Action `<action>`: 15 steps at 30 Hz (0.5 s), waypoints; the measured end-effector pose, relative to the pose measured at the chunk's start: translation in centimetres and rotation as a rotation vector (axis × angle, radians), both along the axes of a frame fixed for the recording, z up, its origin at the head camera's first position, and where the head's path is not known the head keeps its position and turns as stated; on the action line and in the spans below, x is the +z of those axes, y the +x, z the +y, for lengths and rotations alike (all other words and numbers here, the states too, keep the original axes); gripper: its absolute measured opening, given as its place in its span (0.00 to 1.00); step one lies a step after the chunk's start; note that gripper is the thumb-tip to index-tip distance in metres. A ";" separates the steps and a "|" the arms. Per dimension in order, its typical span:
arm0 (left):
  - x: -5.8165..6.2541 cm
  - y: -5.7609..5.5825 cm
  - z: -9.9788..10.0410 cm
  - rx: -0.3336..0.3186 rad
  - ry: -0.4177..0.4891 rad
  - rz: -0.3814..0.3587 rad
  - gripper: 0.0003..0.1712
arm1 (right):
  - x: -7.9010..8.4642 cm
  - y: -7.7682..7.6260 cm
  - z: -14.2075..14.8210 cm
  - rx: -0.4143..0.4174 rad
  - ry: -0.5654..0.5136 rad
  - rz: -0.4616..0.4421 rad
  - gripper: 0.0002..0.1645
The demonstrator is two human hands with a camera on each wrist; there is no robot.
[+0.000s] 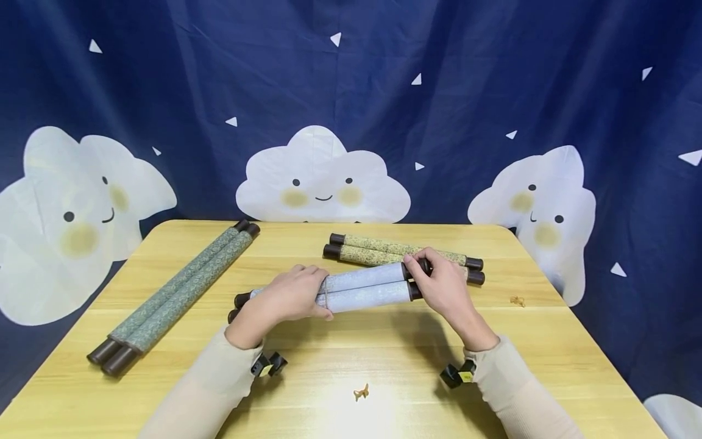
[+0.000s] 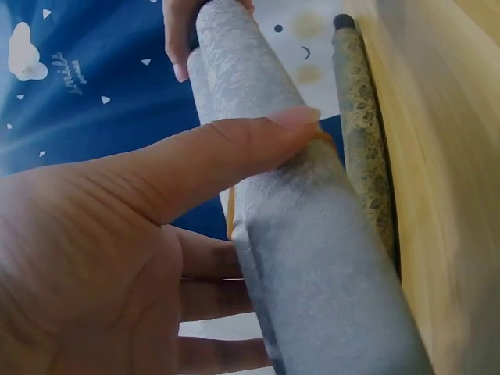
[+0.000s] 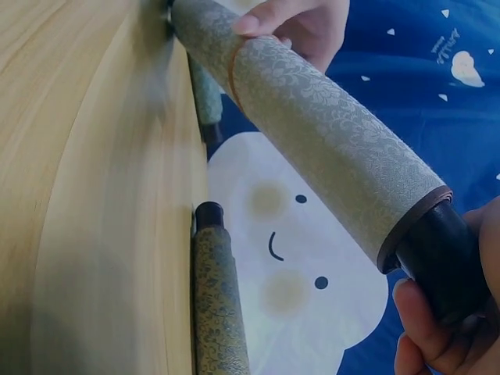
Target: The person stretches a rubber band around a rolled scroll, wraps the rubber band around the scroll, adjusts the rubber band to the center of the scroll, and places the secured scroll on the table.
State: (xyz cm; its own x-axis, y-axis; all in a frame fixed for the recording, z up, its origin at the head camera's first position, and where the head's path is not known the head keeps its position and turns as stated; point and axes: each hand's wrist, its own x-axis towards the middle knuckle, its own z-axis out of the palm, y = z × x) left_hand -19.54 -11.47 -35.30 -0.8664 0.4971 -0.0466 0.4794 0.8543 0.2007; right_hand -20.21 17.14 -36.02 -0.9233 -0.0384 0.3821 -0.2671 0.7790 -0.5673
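Observation:
A pale blue patterned scroll (image 1: 367, 296), two rolls side by side with dark end knobs, is held above the table, its right end raised. My left hand (image 1: 296, 292) grips it left of the middle, thumb on the near roll and fingers behind. Beside that thumb, a thin brownish band (image 3: 234, 74) goes round the rolls. My right hand (image 1: 441, 283) holds the far roll's dark right knob (image 3: 441, 262) between thumb and fingers. Behind the right hand lies a yellow patterned scroll (image 1: 373, 257), also a pair of rolls with dark knobs.
On the left of the wooden table (image 1: 351, 353), a longer green patterned scroll (image 1: 181, 292) lies slantwise. One small tan tangled band (image 1: 361, 392) lies near the front, another tan band (image 1: 517, 301) at the right. A dark blue curtain (image 1: 351, 79) with white clouds hangs behind the table.

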 end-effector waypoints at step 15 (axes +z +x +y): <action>-0.6 -0.2 0.0 -0.004 -0.008 0.010 0.53 | 0.0 0.0 0.2 -0.005 -0.013 0.004 0.23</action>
State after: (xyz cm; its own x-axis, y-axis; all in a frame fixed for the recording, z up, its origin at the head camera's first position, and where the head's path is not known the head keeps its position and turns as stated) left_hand -19.74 -11.45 -35.89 -0.8648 0.5003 -0.0418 0.4849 0.8538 0.1893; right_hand -20.23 17.37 -35.98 -0.9219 -0.0284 0.3865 -0.2654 0.7729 -0.5764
